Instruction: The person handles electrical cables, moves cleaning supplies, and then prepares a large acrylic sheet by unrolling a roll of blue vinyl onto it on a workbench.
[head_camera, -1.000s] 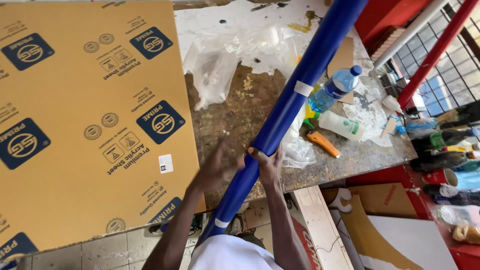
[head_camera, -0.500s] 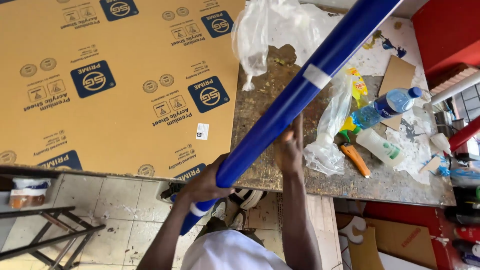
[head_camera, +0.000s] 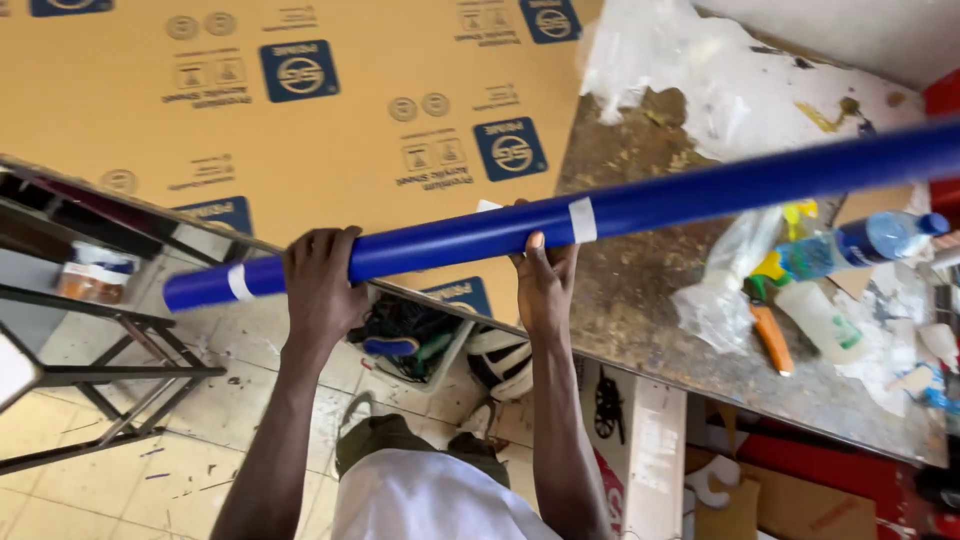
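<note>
A long blue roll (head_camera: 680, 195), banded with white tape in two places, stretches nearly level across the view from lower left to the right edge. My left hand (head_camera: 320, 285) grips it from above near its left end. My right hand (head_camera: 545, 280) holds it near the middle, just left of a white tape band. The roll hangs over the front edge of a worn workbench (head_camera: 640, 310), above a big tan paper-covered sheet (head_camera: 300, 130) with blue square marks.
On the bench's right side lie crumpled clear plastic (head_camera: 720, 90), a blue-capped bottle (head_camera: 870, 240), a white squeeze bottle (head_camera: 825, 320) and an orange-handled knife (head_camera: 772, 338). A metal stand (head_camera: 110, 375) is on the tiled floor at left. Boxes and a tub of cables (head_camera: 410, 340) sit under the bench.
The roll has swung from steeply slanted to nearly level. My left hand has slid toward its left end and my right hand now grips the middle.
</note>
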